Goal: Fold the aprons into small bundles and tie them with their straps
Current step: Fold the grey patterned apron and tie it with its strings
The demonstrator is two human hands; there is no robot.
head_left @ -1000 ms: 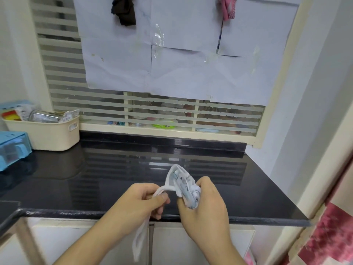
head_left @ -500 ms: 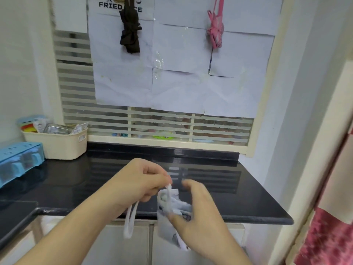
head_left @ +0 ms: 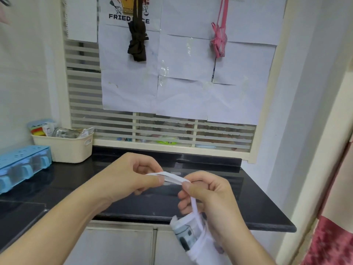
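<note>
poster (head_left: 129, 16) lettering partly hidden by black bundle (head_left: 137, 44), blue tray (head_left: 23, 167) cropped left

A white apron bundle (head_left: 188, 237), rolled tight (grey print showing), hangs in front of the surface's front edge. Its white strap (head_left: 172, 177) stretches taut above. Black bundle (head_left: 137, 44) and pink bundle (head_left: 218, 44) hang tied on the window.
</note>
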